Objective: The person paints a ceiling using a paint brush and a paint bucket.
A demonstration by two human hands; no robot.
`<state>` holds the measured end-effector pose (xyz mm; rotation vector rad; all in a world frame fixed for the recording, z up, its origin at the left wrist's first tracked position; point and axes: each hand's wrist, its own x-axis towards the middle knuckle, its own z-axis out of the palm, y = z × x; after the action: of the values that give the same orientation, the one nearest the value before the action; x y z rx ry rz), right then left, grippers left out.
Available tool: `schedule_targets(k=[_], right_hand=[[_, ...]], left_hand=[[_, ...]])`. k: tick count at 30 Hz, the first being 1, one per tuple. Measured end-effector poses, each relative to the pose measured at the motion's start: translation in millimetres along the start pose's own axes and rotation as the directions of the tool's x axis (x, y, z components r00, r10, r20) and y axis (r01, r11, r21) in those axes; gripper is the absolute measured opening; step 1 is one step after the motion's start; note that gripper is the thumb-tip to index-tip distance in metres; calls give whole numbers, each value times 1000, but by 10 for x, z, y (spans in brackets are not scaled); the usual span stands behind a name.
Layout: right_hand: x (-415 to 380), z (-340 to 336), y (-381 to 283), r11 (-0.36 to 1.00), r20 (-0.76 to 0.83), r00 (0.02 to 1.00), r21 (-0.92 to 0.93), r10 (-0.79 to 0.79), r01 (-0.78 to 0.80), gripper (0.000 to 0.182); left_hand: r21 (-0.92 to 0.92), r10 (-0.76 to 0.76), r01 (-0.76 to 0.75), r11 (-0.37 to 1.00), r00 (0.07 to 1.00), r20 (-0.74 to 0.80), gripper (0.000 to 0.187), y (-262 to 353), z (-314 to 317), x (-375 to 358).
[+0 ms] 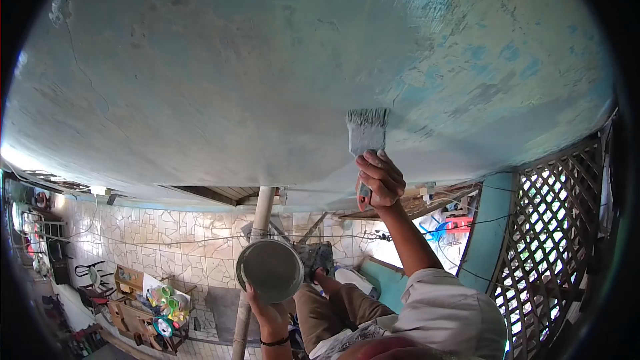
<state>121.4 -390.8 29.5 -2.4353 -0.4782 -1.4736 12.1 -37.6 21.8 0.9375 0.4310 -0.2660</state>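
Observation:
A wide paintbrush (367, 135) is gripped in my right hand (381, 179), its paint-coated bristles against or very near the wall surface (267, 93). The brush handle (363, 197) sticks out below my fingers. That surface carries patchy grey-white paint, with blue-green and worn patches toward the right. Lower down, my left hand (268, 313) supports a round paint container (270, 270) from its side and underside. Greyish paint shows inside the container. A dark band circles my left wrist.
A pale pole (263, 213) runs upright behind the container. Lattice panel (547, 227) and a turquoise post (487, 227) stand at right. Down at left, a wooden table (137, 317) bears several items on the tiled floor (180, 233). Wires cross the middle. A red chair (458, 225) sits beyond.

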Motion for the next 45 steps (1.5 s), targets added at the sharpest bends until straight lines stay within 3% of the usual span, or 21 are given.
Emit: schedule_targets(k=[6, 9, 10, 11, 13, 14, 16, 18, 20, 22, 23, 24, 26, 28, 32, 37, 40, 41, 42, 44, 45], right_hand=[[12, -170, -241, 984, 163, 981, 125, 109, -130, 57], [401, -371, -205, 981, 85, 993, 167, 83, -96, 23], [514, -422, -133, 984, 44, 996, 162, 72, -78, 22], [712, -434, 45, 987, -64, 991, 108, -114, 121, 27], [1121, -636, 125, 986, -56, 988, 66, -147, 151, 40], [1307, -782, 87, 997, 49, 999, 80, 13, -17, 43], [1504, -902, 227, 988, -62, 996, 136, -69, 76, 42], [1730, -985, 190, 988, -211, 966, -14, -151, 151, 40], [1694, -1062, 164, 935, -200, 962, -338, -185, 109, 37], [1732, -1031, 190, 890, -211, 928, -408, -308, 203, 29], [1756, -938, 254, 891, -237, 885, -326, -400, 316, 25], [1651, -789, 269, 911, -223, 898, -259, -379, 320, 26], [1445, -491, 299, 941, -194, 922, -123, -334, 315, 58], [923, -192, 290, 957, -231, 929, -49, -290, 287, 57], [271, -25, -30, 998, -24, 999, 51, -45, 46, 44], [42, 18, -301, 980, 169, 980, 154, 102, -129, 48], [299, -157, -301, 944, 207, 976, 305, 63, -125, 37], [432, -191, -269, 967, 178, 983, 240, 44, -87, 18], [565, -224, -237, 984, 149, 989, 171, 25, -50, 25], [1016, -302, -88, 993, 16, 994, 62, -105, 104, 12], [1266, -387, -95, 996, 19, 1000, 91, -24, 22, 16]], left_hand=[[-57, 19, -21, 998, 999, -37, 63, -45, 25, 21], [-77, 2, -4, 997, 1000, -27, 62, -101, 32, 48], [-80, -12, 11, 997, 1000, -14, 62, -100, 72, 46], [-84, -24, 24, 996, 1000, 2, 62, -109, 105, 52], [-76, -61, 65, 995, 997, 54, 62, -122, 129, 78], [-68, -72, 77, 995, 994, 79, 62, -125, 139, 90], [-71, -59, 63, 995, 996, 65, 62, -218, 91, 123], [-64, -69, 73, 995, 996, 56, 63, -261, 38, 117], [-56, -95, 98, 994, 993, 64, 62, -257, 44, 135], [-64, -86, 91, 994, 994, 73, 61, -220, 67, 138], [-68, -81, 86, 994, 994, 75, 61, -212, 71, 141], [-58, -67, 72, 996, 994, 82, 61, -220, 57, 148], [-30, -47, 50, 998, 994, 94, 62, -228, -1, 159], [-57, -58, 62, 996, 995, 76, 61, -168, 11, 153], [-61, -53, 59, 996, 994, 96, 62, -83, 6, 190], [-81, -69, 75, 994, 994, 80, 63, 10, 63, 149], [-82, -45, 50, 995, 998, 52, 62, -7, 100, 133], [-77, -37, 40, 996, 999, 37, 62, -15, 81, 117], [-77, -30, 33, 997, 999, 40, 62, -36, 48, 121], [-82, -20, 24, 996, 999, 45, 61, -74, -2, 113], [-87, -35, 40, 995, 998, 55, 61, -40, 29, 78]])
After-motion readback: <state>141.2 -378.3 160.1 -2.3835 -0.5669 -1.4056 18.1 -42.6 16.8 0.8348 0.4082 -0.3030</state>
